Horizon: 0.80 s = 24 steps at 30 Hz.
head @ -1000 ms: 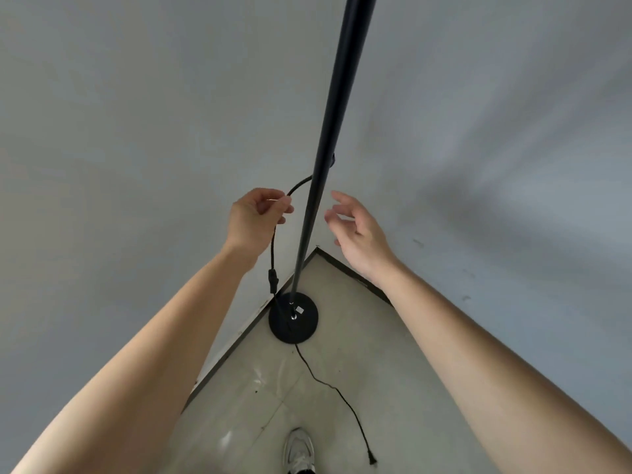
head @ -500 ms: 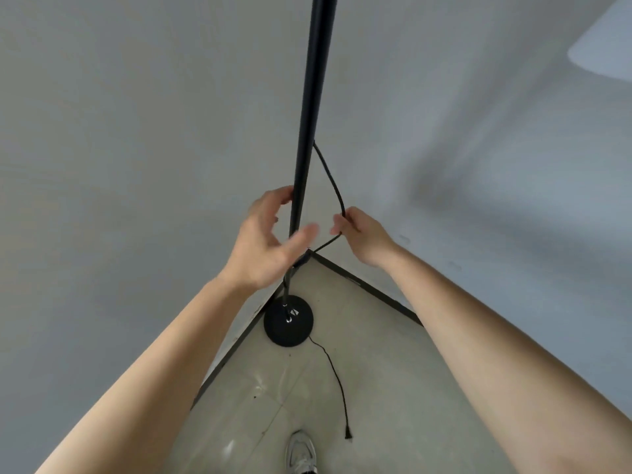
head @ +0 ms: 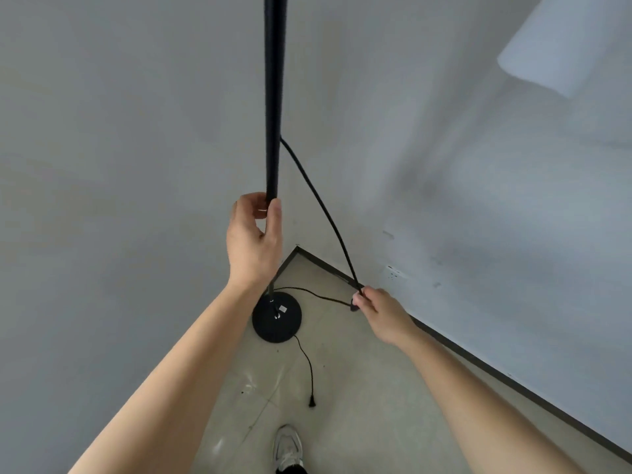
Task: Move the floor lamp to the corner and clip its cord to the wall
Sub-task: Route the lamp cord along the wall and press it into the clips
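Observation:
The black floor lamp pole (head: 274, 97) rises straight up from its round black base (head: 277, 317), which stands on the floor close to the room's corner. My left hand (head: 254, 239) is wrapped around the pole at mid height. A thin black cord (head: 319, 206) leaves the pole and slants down to my right hand (head: 383, 311), which pinches it low, near the right wall. From there the cord runs back to the base, then trails over the floor to a loose plug (head: 312, 402).
Two grey walls meet at the corner (head: 297, 247), edged by a dark skirting strip (head: 478, 364). A small white fitting (head: 396, 272) sits low on the right wall. My shoe (head: 288, 448) stands on the tiled floor below the plug.
My left hand closed around the pole after releasing the cord. My right hand took the cord and pulled it down and to the right, toward the wall.

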### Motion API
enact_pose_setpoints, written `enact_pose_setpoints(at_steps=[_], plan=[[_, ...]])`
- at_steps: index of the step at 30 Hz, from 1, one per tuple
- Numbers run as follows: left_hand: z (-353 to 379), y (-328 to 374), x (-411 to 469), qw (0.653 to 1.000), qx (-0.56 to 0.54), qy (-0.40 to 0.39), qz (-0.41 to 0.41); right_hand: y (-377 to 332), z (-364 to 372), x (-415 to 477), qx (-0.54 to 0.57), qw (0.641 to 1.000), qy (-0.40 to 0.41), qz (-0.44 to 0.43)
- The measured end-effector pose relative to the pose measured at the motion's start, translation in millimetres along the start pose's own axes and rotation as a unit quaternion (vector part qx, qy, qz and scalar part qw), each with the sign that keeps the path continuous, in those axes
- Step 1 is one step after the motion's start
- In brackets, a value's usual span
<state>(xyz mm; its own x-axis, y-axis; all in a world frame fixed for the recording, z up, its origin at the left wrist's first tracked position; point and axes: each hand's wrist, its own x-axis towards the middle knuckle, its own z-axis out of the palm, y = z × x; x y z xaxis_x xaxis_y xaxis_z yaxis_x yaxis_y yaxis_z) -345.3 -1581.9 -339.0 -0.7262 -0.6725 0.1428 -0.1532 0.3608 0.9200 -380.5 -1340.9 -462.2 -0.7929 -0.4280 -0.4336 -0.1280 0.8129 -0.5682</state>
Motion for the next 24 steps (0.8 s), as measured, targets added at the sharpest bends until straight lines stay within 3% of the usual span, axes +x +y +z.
enact_pose_setpoints(at_steps=[5, 9, 11, 13, 17, 24], plan=[[17, -3, -44, 0.997, -0.027, 0.03, -0.058, -24, 17, -21, -0.025, 0.996, -0.02, -0.08], [21, -15, -72, 0.99, 0.142, 0.0, 0.003, -44, 26, -32, -0.043, 0.993, -0.071, -0.088], [23, -20, -81, 0.977, 0.197, -0.082, 0.015, -50, 29, -38, -0.049, 0.988, -0.089, -0.112], [25, -24, -83, 0.978, 0.136, -0.155, 0.003, -53, 29, -42, -0.041, 0.986, -0.094, -0.134], [29, -19, -75, 0.987, -0.013, -0.11, -0.113, -46, 25, -47, 0.022, 0.989, -0.103, -0.102], [37, -22, -84, 0.947, 0.006, -0.217, -0.235, -40, 23, -59, 0.204, 0.976, -0.066, -0.049]])
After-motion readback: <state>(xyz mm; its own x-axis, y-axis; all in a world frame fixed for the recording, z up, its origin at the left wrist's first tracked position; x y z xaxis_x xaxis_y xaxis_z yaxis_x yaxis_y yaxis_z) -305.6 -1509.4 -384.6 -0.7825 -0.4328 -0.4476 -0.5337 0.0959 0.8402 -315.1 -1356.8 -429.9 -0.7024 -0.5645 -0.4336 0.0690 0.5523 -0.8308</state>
